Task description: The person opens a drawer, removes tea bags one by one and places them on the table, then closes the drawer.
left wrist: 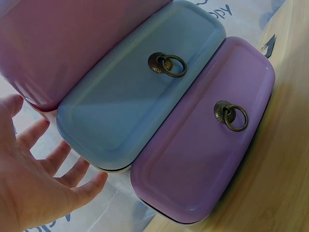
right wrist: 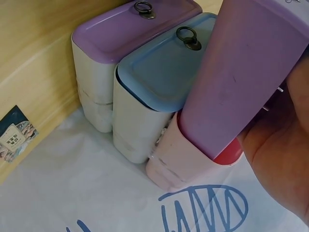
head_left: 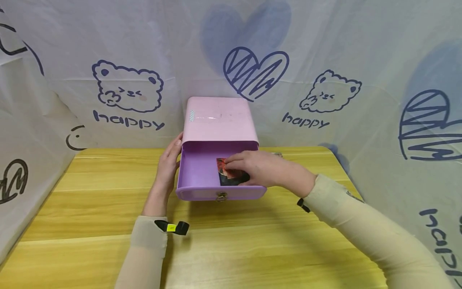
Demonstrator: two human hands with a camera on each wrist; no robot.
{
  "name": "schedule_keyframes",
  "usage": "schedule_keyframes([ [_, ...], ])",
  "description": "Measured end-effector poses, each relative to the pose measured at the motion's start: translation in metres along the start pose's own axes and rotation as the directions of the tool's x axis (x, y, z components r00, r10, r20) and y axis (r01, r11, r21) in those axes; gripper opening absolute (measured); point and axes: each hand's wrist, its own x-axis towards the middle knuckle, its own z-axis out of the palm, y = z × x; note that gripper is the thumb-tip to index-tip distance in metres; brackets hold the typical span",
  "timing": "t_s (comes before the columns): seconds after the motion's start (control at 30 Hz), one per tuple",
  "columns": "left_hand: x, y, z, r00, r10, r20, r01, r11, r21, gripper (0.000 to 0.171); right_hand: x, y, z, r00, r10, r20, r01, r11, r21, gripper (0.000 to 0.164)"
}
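Observation:
A small drawer cabinet [head_left: 220, 118] with a pink top stands at the back of the table. Its purple top drawer [head_left: 196, 168] is pulled out. Inside that drawer is a red and black card [head_left: 224, 176], partly covered by my right hand [head_left: 265, 166], whose fingers and thumb pinch it. My left hand [head_left: 167, 166] rests against the cabinet's left side, its fingers spread in the left wrist view. Below, a blue drawer [left wrist: 140, 87] and a lower purple drawer [left wrist: 203, 130] are closed. The right wrist view does not show the right fingertips.
Another patterned card [right wrist: 17, 135] lies on the wooden table [head_left: 231, 249], to the cabinet's right. Brass ring pulls [left wrist: 231, 116] hang on the drawer fronts. A white cloth [head_left: 173, 36] with bear and heart drawings hangs behind and beside the table.

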Motion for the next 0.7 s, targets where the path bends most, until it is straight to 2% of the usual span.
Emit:
schedule_keyframes([
  [0.13,0.002,-0.003,-0.002,1.000,-0.002,0.001,0.002,1.000,-0.006,0.049,0.001,0.000,0.000,1.000,0.006,-0.002,-0.006,1.000,-0.006,0.055],
  [0.37,0.013,-0.021,-0.007,1.000,-0.008,-0.011,0.008,1.000,-0.023,0.048,0.004,0.001,0.002,0.999,-0.018,-0.051,0.018,1.000,-0.010,0.054],
  [0.7,0.014,-0.026,-0.008,1.000,0.008,-0.017,-0.008,1.000,-0.020,0.047,0.007,0.000,0.006,0.991,-0.017,-0.134,0.010,0.999,-0.049,0.048],
])
